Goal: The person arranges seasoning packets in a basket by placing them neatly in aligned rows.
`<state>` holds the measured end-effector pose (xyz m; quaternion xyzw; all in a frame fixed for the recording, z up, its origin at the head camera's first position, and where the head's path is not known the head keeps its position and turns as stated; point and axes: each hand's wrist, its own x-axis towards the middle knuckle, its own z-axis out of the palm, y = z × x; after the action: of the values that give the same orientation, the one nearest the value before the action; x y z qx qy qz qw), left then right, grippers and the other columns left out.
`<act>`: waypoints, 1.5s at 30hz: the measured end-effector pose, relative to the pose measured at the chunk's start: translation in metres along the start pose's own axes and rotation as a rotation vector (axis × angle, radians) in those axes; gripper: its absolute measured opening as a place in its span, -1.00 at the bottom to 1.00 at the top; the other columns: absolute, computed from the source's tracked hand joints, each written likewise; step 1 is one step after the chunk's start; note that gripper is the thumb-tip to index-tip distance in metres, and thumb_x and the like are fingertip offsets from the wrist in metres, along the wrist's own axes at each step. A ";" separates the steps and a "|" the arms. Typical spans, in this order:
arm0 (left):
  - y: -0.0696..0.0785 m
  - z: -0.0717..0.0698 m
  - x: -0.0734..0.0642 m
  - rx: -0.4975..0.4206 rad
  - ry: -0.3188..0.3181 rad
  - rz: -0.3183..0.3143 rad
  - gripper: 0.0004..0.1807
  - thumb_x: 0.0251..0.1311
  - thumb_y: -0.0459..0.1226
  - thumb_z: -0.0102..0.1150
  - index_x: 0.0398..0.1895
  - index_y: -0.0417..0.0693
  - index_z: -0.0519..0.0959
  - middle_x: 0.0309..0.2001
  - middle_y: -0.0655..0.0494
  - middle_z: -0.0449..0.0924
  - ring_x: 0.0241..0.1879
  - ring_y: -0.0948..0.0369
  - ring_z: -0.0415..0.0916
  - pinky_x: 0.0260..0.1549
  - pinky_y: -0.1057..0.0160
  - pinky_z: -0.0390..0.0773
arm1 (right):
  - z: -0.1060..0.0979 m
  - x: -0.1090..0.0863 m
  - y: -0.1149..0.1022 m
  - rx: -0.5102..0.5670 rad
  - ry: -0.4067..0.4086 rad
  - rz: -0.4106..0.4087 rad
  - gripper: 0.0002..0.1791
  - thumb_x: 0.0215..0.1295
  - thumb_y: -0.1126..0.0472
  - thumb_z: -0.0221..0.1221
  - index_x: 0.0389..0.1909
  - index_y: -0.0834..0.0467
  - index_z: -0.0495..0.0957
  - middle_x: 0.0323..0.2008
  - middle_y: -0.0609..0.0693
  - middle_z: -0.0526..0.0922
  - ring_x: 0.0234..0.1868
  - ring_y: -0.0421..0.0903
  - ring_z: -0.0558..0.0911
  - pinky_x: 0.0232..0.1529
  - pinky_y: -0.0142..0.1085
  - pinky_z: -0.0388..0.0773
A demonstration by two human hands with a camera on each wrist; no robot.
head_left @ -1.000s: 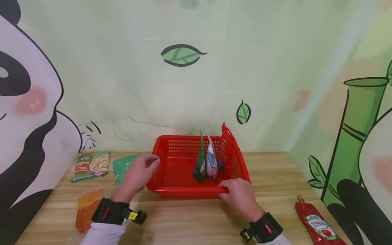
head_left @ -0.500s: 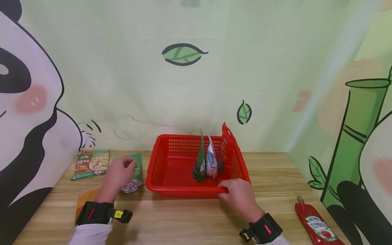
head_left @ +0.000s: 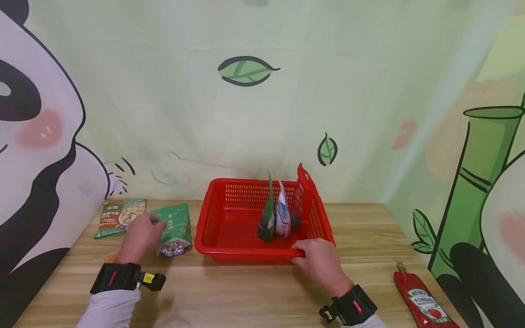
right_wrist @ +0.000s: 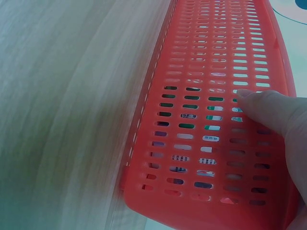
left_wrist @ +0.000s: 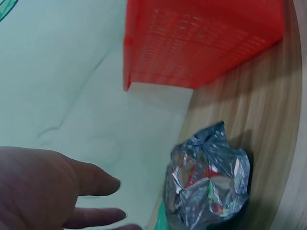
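Observation:
My right hand (head_left: pixel 321 263) grips the front rim of a red plastic basket (head_left: pixel 246 256) near its right corner, the thumb against the outer wall in the right wrist view. Inside, toward the right, several packets stand upright: a green packet (head_left: pixel 267 223), a white-and-blue packet (head_left: pixel 283 216) and a red packet (head_left: pixel 302 196). My left hand (head_left: pixel 141 234) is over the table between a green pouch (head_left: pixel 175 223) with a crumpled silver end and a green-and-brown food packet (head_left: pixel 110 218). In the left wrist view its fingers are extended, apart from the pouch's silver end (left_wrist: pixel 206 182).
An orange packet (head_left: pixel 110 258) lies mostly hidden under my left wrist. At the right front of the wooden table (head_left: pixel 229 296) lies a red Heinz ketchup pouch (head_left: pixel 426 298). A printed cloth backdrop (head_left: pixel 262 114) rises behind the table.
My left hand has moved left from beside the basket, across the green pouch to its left side, uncovering the pouch. The right hand stays on the rim.

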<state>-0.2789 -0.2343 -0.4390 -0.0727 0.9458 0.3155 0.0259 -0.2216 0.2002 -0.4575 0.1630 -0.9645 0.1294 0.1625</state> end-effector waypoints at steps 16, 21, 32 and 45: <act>-0.020 0.015 0.013 0.209 -0.123 -0.173 -0.29 0.41 0.12 -0.08 -0.13 -0.49 0.55 -0.29 -0.26 0.52 -0.26 -0.10 0.46 -0.21 -0.09 0.46 | 0.002 0.000 -0.003 0.002 0.006 0.003 -0.82 0.05 0.04 0.56 -0.32 -0.06 0.83 -0.41 -0.20 0.81 -0.39 -0.30 0.68 -0.14 -0.30 0.72; -0.013 0.019 0.018 0.234 -0.135 -0.204 -0.09 0.37 0.30 -0.11 -0.03 -0.54 0.57 -0.25 -0.31 0.54 -0.16 -0.20 0.47 -0.10 -0.19 0.51 | 0.002 0.000 -0.002 0.001 0.012 -0.001 -0.81 0.04 0.03 0.56 -0.31 -0.07 0.83 -0.41 -0.20 0.81 -0.39 -0.30 0.68 -0.14 -0.30 0.72; 0.001 0.027 0.025 0.261 -0.152 -0.239 0.01 0.26 0.40 -0.04 0.09 -0.50 0.54 0.01 -0.51 0.54 0.05 -0.31 0.44 0.04 -0.26 0.46 | 0.002 -0.002 -0.001 0.009 0.018 -0.009 -0.83 0.06 0.04 0.55 -0.32 -0.06 0.83 -0.41 -0.20 0.81 -0.39 -0.31 0.69 -0.13 -0.31 0.72; 0.004 0.024 0.029 0.253 -0.188 -0.265 0.08 0.20 0.43 0.00 0.16 -0.52 0.48 -0.08 -0.40 0.54 0.01 -0.25 0.41 0.14 -0.34 0.38 | -0.001 -0.001 -0.001 0.000 -0.004 0.007 -0.80 0.05 0.04 0.56 -0.28 -0.06 0.83 -0.39 -0.19 0.82 -0.36 -0.28 0.70 -0.11 -0.28 0.72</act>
<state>-0.3078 -0.2196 -0.4585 -0.1630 0.9534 0.1935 0.1641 -0.2204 0.1999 -0.4568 0.1602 -0.9653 0.1296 0.1602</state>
